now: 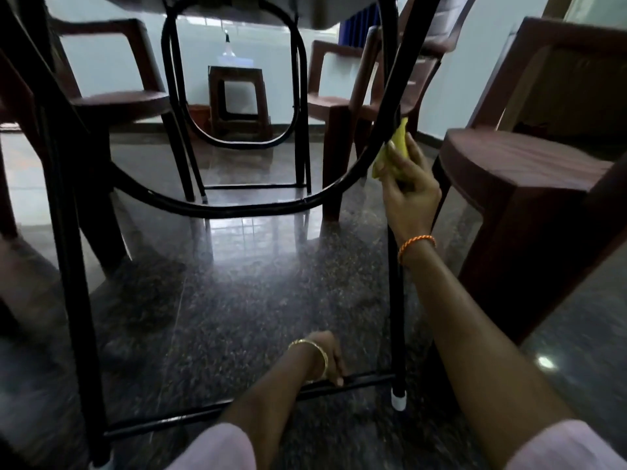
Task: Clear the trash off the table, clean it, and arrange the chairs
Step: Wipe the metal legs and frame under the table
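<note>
I look from low down under the table, whose black metal frame (217, 208) curves across the view. My right hand (409, 195) is shut on a yellow cloth (393, 149) pressed against the frame's right leg (395, 290). Near the floor my left hand (330, 359) grips the frame's low crossbar (190, 415), close to the leg's white foot cap (398, 400). The table top (305, 8) shows only as a grey underside at the upper edge.
Brown plastic chairs surround the table: one at the left (118, 103), one behind the right leg (342, 106), one close at the right (529, 178). A brown stool (237, 100) stands by the far wall. The dark floor (237, 300) is polished stone.
</note>
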`<action>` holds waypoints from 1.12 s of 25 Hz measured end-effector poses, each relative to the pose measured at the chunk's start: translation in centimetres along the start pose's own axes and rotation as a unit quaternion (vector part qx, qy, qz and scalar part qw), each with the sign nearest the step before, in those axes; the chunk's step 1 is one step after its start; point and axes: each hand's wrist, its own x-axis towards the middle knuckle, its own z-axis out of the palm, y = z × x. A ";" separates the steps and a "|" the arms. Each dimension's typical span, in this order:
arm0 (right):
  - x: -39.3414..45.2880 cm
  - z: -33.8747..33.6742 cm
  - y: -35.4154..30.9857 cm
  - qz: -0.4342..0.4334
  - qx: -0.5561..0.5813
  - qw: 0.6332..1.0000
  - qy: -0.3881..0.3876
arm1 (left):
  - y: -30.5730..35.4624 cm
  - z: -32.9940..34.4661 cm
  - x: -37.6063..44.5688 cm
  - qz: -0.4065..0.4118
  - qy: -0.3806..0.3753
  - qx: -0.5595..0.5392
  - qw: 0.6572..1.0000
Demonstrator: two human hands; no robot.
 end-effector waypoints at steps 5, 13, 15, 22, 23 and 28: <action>-3.9 -0.7 1.5 0.005 -0.034 0.999 0.015 | -0.8 0.6 -0.2 -0.010 0.033 -0.101 0.994; -19.0 -6.4 7.5 0.008 -0.199 0.979 0.047 | -1.8 1.1 -0.7 -0.009 0.041 -0.142 0.989; -22.6 -8.1 9.0 0.034 -0.227 0.972 0.043 | -1.9 1.1 -0.7 -0.008 0.039 -0.158 0.987; -29.4 -10.8 10.6 0.147 -0.195 0.969 0.034 | -2.3 0.9 -1.8 -0.010 0.058 -0.194 0.979; -29.4 -10.9 10.5 0.164 -0.181 0.969 0.039 | -2.2 0.8 -1.9 -0.008 0.057 -0.193 0.979; -30.9 -11.5 9.5 0.237 -0.147 0.959 0.056 | -2.3 0.9 -2.0 -0.009 0.053 -0.190 0.980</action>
